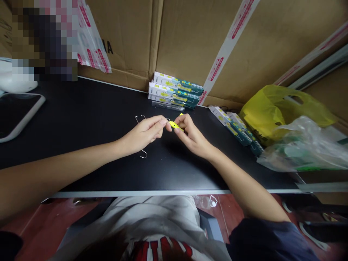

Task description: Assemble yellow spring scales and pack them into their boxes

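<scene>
My right hand (191, 136) is closed around a slim yellow spring scale (174, 125), like those pictured on the boxes nearby. Much of its body is hidden by the fingers. At its left end is a small metal ring (168, 120), pinched between the thumb and fingertips of my left hand (148, 132). Both hands are held close together over the black table. Beneath my left hand lie bent wire hooks (143, 156), partly covered by the hand.
Printed boxes (174, 92) are stacked at the back beside a clear plastic tube (167, 106). More boxes (236, 130) lie at right near a yellow bag (261, 108) and a clear bag (299, 148). A phone (19, 114) rests at left. Cardboard (190, 40) walls the back.
</scene>
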Available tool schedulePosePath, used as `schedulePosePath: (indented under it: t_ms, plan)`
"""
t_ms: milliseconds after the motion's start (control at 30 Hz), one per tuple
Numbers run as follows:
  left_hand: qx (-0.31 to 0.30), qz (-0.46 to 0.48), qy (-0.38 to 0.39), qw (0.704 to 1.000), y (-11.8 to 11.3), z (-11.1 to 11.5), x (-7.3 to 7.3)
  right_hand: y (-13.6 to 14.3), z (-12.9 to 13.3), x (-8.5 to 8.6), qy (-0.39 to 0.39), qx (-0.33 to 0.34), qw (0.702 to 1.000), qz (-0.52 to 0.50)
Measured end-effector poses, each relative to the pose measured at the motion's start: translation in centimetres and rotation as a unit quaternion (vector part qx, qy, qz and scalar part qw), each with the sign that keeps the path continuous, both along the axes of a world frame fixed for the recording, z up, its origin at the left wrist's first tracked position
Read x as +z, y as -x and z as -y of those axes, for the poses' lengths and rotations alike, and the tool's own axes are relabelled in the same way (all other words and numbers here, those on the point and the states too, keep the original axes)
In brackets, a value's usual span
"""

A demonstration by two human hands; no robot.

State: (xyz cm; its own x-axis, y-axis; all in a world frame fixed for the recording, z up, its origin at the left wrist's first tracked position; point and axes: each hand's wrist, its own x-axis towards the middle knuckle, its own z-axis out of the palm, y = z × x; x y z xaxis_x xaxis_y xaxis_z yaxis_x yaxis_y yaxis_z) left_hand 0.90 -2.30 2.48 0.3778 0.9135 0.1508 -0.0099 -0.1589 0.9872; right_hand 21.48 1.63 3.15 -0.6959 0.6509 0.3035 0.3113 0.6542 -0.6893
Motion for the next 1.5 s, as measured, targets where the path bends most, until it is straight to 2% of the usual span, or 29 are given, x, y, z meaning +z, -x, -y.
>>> schedulePosePath:
  t_ms: [167, 500, 667, 800, 1133, 1500]
  plan:
    - [0.020, -0.010, -0.030, 0.999, 0.2, -0.1, 0.0, -0.1, 0.2, 0.5, 0.016, -0.014, 0.999, -0.028]
    - [0.012, -0.050, -0.062, 0.997, 0.1, 0.2, 0.2, 0.1, 1.0, 0.9, 0.046, 0.014, 0.999, -0.021]
    - [0.017, -0.068, -0.081, 0.994, 0.2, 0.1, -0.1, 0.3, 1.6, 1.1, 0.046, -0.016, 0.999, 0.005]
    - [0.020, -0.067, -0.084, 0.994, 0.2, 0.0, -0.2, 0.3, 1.5, 1.0, 0.050, -0.037, 0.998, -0.018]
    - [0.021, -0.085, -0.094, 0.992, 0.2, 0.1, 0.0, 0.3, 1.4, 0.7, 0.075, -0.035, 0.996, -0.028]
    - [0.046, -0.112, -0.122, 0.985, 0.1, 0.2, -0.1, 0.6, 1.7, 1.1, 0.016, -0.037, 0.999, -0.005]
